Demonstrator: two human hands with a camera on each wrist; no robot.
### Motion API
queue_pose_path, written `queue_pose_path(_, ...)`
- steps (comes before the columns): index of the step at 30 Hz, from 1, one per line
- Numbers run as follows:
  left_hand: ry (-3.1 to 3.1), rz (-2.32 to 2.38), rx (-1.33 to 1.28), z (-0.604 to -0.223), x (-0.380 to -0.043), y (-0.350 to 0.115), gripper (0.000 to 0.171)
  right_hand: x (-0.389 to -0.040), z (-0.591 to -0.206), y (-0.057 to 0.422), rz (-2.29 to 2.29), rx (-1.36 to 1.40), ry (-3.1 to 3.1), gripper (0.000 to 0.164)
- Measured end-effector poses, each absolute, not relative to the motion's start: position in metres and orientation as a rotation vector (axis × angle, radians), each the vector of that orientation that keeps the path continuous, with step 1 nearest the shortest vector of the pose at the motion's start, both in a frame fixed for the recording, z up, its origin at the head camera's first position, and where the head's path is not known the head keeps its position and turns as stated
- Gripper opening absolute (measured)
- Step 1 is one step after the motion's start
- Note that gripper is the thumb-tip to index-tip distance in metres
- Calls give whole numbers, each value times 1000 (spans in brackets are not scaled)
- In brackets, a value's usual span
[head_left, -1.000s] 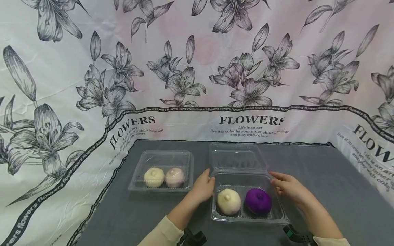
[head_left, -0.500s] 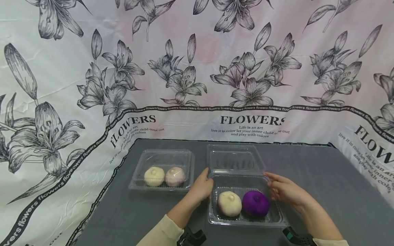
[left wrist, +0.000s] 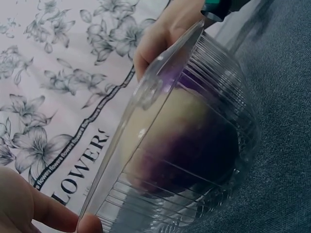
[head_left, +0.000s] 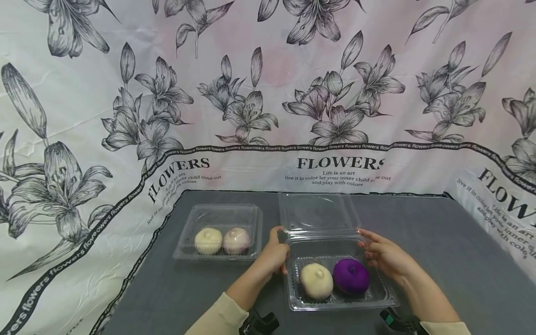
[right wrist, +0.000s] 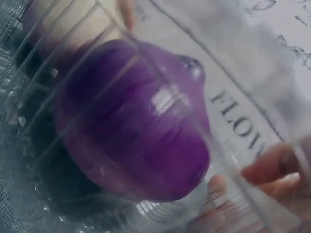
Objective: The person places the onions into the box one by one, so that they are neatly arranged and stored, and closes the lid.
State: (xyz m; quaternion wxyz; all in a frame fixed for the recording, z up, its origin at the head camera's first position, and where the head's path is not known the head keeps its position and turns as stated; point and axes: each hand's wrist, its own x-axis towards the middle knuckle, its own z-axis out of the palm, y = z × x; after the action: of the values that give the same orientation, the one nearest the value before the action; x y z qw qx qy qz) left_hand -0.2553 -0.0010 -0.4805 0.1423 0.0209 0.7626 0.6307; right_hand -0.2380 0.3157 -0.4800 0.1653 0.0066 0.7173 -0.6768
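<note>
A clear plastic clamshell container (head_left: pixel 342 304) sits in front of me, its lid (head_left: pixel 317 214) folded back away from me. Inside lie a cream round piece with a small nub (head_left: pixel 317 281) and a purple round piece, also nubbed (head_left: pixel 351 276); the left wrist view shows purple shading on the cream one's side. My left hand (head_left: pixel 273 253) pinches the container's left rim near the hinge, thumb and finger on either side of the edge in the left wrist view. My right hand (head_left: pixel 387 257) grips the right rim, also close to the hinge, with its fingertips at the edge.
To the left stands a second clear container (head_left: pixel 257 232), closed, with a cream round piece (head_left: pixel 208 240) and a pale pink one (head_left: pixel 236 241) inside. A grey cloth covers the table (head_left: pixel 439 251). A flower-printed curtain (head_left: pixel 335 121) hangs along the table's back and sides.
The container, held between both hands, has shifted slightly, first left and then back right. Its lid now reaches a little further back, and the two round pieces have moved slightly inside.
</note>
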Motion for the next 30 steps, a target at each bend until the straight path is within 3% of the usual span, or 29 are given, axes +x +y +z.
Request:
queue_pose_path(23, 2191, 1897, 171, -482, -256, -3, 64, -237, -478, 314, -2050, 39, 2116, 62)
queue_pose_path(30, 2180, 1974, 226, -483, -255, -4, 65, -237, -479, 315, -2054, 24, 2196, 51)
